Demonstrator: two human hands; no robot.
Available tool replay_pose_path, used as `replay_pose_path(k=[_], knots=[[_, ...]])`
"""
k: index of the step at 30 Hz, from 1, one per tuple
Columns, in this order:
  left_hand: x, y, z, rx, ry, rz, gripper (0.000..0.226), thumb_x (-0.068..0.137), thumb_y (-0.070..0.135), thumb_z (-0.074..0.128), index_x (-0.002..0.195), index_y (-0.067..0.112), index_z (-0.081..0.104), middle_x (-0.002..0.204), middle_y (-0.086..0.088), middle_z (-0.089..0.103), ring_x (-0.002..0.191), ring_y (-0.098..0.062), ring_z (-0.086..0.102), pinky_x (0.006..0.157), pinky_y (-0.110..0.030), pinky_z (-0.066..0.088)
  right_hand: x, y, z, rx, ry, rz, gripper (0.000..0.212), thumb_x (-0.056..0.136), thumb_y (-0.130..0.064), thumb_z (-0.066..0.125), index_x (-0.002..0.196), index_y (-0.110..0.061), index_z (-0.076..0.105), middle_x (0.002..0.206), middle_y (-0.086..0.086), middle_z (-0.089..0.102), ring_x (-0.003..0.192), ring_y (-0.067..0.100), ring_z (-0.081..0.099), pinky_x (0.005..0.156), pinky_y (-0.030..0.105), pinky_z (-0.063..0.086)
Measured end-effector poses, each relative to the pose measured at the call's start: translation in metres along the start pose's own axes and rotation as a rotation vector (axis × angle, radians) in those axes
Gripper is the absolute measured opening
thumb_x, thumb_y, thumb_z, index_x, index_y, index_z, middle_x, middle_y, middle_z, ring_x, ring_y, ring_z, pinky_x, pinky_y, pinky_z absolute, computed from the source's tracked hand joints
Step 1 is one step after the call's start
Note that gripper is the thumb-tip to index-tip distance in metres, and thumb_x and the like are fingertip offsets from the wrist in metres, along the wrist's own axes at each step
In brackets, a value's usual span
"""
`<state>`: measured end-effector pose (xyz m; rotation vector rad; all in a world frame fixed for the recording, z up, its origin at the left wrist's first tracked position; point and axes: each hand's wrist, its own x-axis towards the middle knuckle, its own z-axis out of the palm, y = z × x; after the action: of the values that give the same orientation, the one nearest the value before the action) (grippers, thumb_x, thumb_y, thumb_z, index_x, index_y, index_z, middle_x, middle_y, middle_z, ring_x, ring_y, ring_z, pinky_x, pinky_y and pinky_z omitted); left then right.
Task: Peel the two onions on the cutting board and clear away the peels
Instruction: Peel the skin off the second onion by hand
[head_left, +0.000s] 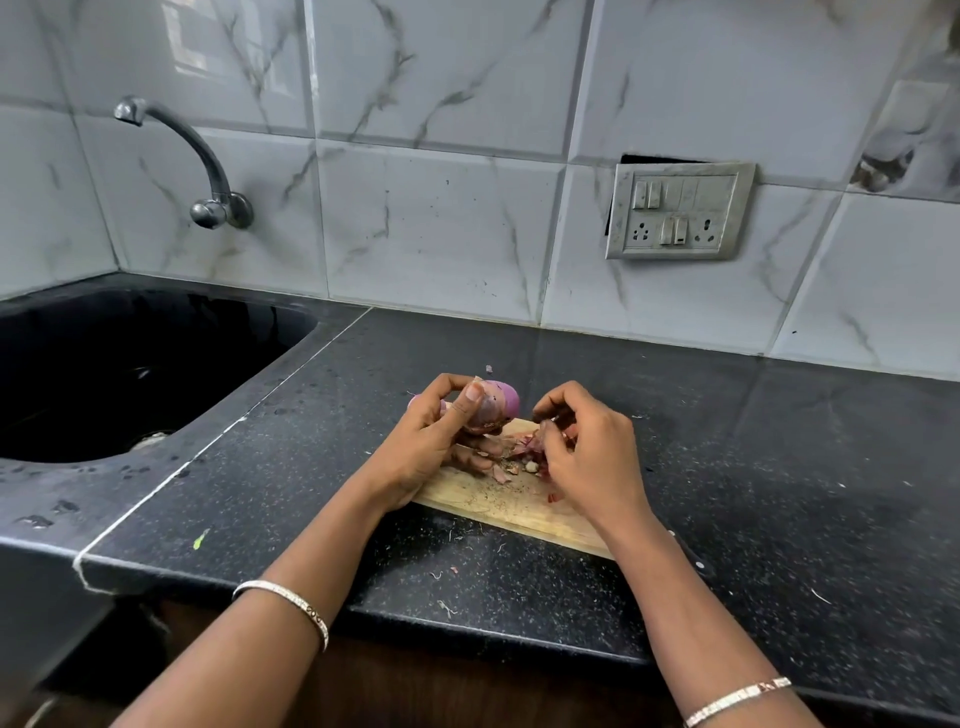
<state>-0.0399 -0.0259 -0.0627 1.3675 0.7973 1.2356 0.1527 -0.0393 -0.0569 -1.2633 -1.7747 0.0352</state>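
My left hand (439, 439) grips a purple onion (500, 399) above the far end of the wooden cutting board (511, 506), thumb and fingers curled round it; dry skin still clings to its near side. A second purple onion (415, 402) peeks out behind my left fingers, mostly hidden. My right hand (582, 441) hovers over the board with fingers curled, pinching reddish peel pieces. A heap of onion peels (519, 460) lies on the board between both hands.
The black sink (130, 364) sits to the left, with a metal tap (208, 171) on the tiled wall. A switch and socket panel (678, 210) is on the wall at the right. Small peel bits (447, 587) lie scattered on the black counter near the front edge.
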Motion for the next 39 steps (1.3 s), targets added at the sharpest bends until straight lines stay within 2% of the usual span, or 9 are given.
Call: replay_pose_path(k=[2,4,8,12,19,26,30,35,39], knots=[[-0.002,0.001,-0.001,-0.006,-0.012,0.013,0.039,0.101,0.031,0.054,0.132,0.009,0.049,0.106,-0.019,0.072,0.089,-0.036,0.075,0.068,-0.039,0.065,0.0,-0.001,-0.001,0.108,0.018,0.002,0.012,0.092,-0.024,0.065,0.093,-0.035,0.061,0.078,-0.021,0.066,0.074,0.004,0.066,0.08,0.053,0.054],[-0.004,0.002,-0.001,-0.009,-0.035,0.026,0.042,0.097,0.029,0.059,0.134,0.01,0.049,0.101,-0.014,0.075,0.096,-0.039,0.075,0.073,-0.043,0.064,0.001,-0.005,-0.003,0.223,0.019,0.015,0.009,0.093,-0.024,0.069,0.096,-0.032,0.067,0.083,-0.019,0.069,0.075,0.007,0.068,0.075,0.048,0.056],[-0.005,0.003,-0.003,0.001,-0.084,0.037,0.049,0.093,0.027,0.064,0.136,0.01,0.048,0.108,-0.02,0.074,0.104,-0.041,0.072,0.08,-0.045,0.064,0.003,-0.01,-0.004,0.324,-0.03,0.006,0.013,0.087,-0.018,0.079,0.096,-0.025,0.074,0.095,-0.012,0.07,0.083,0.009,0.068,0.071,0.032,0.056],[-0.007,0.004,-0.004,-0.003,-0.121,0.054,0.047,0.093,0.024,0.064,0.136,0.012,0.048,0.111,-0.022,0.074,0.108,-0.038,0.071,0.085,-0.048,0.062,0.004,-0.009,-0.002,0.323,-0.031,-0.006,0.013,0.081,-0.023,0.084,0.09,-0.024,0.075,0.094,-0.01,0.067,0.086,0.011,0.066,0.072,0.024,0.05],[-0.007,0.005,-0.003,0.026,-0.145,0.055,0.047,0.093,0.023,0.065,0.134,0.009,0.048,0.109,-0.019,0.075,0.105,-0.031,0.073,0.081,-0.037,0.063,0.004,-0.008,0.0,0.297,-0.01,-0.004,0.012,0.078,-0.016,0.086,0.082,-0.02,0.076,0.087,-0.007,0.068,0.081,0.01,0.064,0.069,0.016,0.047],[-0.007,0.004,-0.003,0.05,-0.127,0.056,0.044,0.091,0.024,0.069,0.13,0.01,0.052,0.106,-0.021,0.075,0.099,-0.033,0.075,0.078,-0.034,0.063,0.002,-0.009,0.0,0.235,-0.062,0.011,0.007,0.084,-0.013,0.08,0.083,-0.015,0.074,0.085,-0.006,0.066,0.079,0.001,0.057,0.071,0.002,0.035],[-0.006,0.004,0.0,0.049,-0.121,0.055,0.043,0.092,0.025,0.067,0.129,0.009,0.053,0.105,-0.021,0.075,0.1,-0.035,0.075,0.078,-0.036,0.064,0.001,-0.007,0.003,0.19,-0.107,-0.005,0.005,0.09,-0.013,0.073,0.09,-0.014,0.069,0.089,-0.007,0.062,0.079,0.0,0.052,0.07,0.007,0.034],[-0.004,0.001,0.0,0.02,-0.106,0.056,0.042,0.095,0.029,0.061,0.13,0.008,0.05,0.103,-0.023,0.075,0.097,-0.048,0.072,0.077,-0.042,0.064,0.0,-0.01,0.002,0.165,-0.097,-0.038,0.007,0.092,-0.008,0.068,0.092,-0.013,0.063,0.09,-0.005,0.06,0.082,-0.001,0.051,0.071,0.012,0.034],[-0.003,0.001,0.0,0.002,-0.093,0.06,0.041,0.095,0.028,0.061,0.129,0.007,0.051,0.104,-0.024,0.075,0.098,-0.044,0.073,0.073,-0.036,0.065,-0.001,-0.016,-0.006,0.217,-0.061,-0.016,0.009,0.089,-0.011,0.075,0.095,-0.009,0.068,0.09,-0.004,0.069,0.08,-0.011,0.055,0.075,-0.004,0.031]])
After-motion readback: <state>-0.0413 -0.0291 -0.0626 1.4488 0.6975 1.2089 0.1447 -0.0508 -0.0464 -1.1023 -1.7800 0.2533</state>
